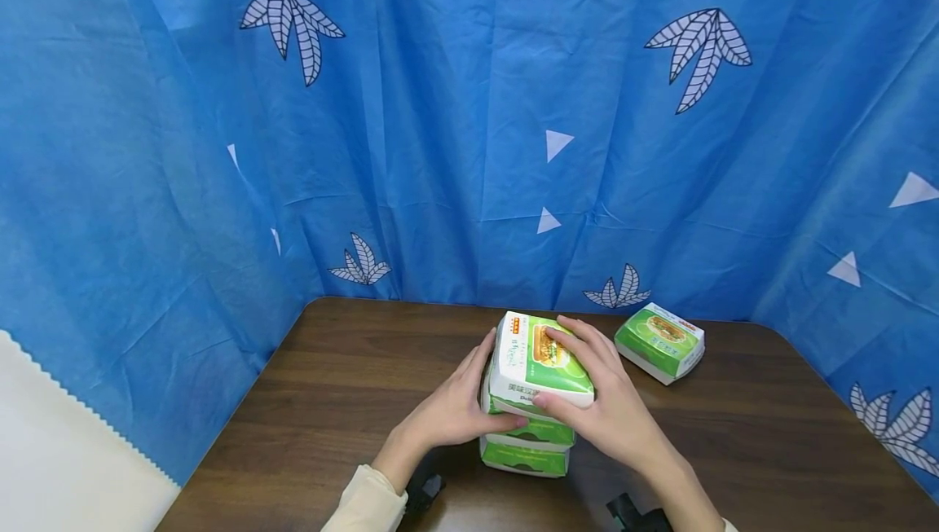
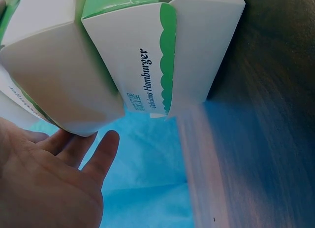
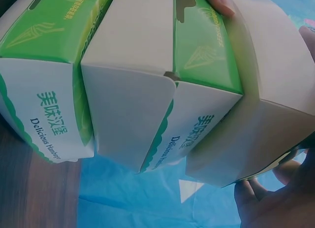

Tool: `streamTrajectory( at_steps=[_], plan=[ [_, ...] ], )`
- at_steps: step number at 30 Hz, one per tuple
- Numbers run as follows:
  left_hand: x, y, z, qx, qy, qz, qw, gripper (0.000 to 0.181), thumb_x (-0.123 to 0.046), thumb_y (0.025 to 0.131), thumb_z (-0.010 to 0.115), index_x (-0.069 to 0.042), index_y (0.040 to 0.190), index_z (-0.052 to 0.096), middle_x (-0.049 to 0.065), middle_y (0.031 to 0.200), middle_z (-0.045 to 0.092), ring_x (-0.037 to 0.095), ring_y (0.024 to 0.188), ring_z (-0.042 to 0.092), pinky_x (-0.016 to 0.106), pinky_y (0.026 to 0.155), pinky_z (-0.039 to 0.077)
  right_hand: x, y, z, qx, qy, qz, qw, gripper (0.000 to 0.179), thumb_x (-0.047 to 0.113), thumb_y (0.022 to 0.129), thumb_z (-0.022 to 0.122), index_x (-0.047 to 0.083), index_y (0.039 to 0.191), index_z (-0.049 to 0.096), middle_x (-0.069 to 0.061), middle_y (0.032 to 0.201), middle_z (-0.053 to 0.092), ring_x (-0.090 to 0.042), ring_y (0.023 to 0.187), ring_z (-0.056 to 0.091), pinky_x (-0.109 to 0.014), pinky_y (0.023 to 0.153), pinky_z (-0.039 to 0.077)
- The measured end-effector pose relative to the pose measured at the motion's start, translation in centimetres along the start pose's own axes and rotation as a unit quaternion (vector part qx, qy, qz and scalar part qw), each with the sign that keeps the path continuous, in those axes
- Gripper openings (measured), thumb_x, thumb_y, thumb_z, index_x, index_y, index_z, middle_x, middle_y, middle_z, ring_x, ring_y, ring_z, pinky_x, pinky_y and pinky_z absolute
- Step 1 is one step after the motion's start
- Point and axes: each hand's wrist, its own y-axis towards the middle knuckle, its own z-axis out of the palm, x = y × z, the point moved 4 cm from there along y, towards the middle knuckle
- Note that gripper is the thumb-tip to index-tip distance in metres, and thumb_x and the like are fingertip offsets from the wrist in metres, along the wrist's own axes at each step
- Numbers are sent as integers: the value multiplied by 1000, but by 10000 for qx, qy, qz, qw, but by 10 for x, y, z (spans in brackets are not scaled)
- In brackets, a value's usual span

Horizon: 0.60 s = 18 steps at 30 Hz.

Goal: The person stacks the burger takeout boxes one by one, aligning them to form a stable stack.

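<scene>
My left hand (image 1: 458, 406) grips the left side of a three-high stack of green-and-white paperboard burger boxes (image 1: 539, 432), thumb across the front and fingers along the side toward the back; whether they bear on the uppermost carton or the one beneath, I cannot tell. Opposite, on the stack's right, my right hand (image 1: 612, 393) clasps the squarish top box (image 1: 546, 361), printed with a burger picture on its lid, fingers bent over its right side and thumb at the front edge. The stack stands on a dark brown wood-grain tabletop (image 1: 330, 402), its side panels lettered "Delicious Hamburger." Behind the stack and to its right, well apart, sits a lone green-and-white paperboard box (image 1: 660, 342). Beyond the stack hangs a blue fabric curtain (image 1: 440, 133) printed with pale leaves and triangles. My cream sleeve cuff (image 1: 367, 503) shows at the stack's near left.
</scene>
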Motion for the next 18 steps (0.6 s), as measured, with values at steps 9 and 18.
streamTrajectory(
  at_steps=[9, 18],
  plan=[
    [-2, 2, 0, -67, -104, 457, 9989, 124, -55, 79, 86, -40, 164, -4, -2, 167, 26, 18, 146, 37, 52, 117, 39, 2, 2, 3, 23, 41, -10, 10000, 76, 35, 81, 89, 27, 148, 54, 2, 161, 38, -26, 146, 31, -55, 99, 43],
    [-2, 2, 1, -3, -154, 516, 9985, 122, -52, 80, 86, -44, 163, -3, -5, 165, 28, 14, 143, 38, 49, 117, 40, 2, 4, 5, 56, 57, -9, 10000, 77, 35, 81, 89, 27, 149, 54, 3, 161, 38, -27, 146, 31, -57, 100, 42]
  ],
)
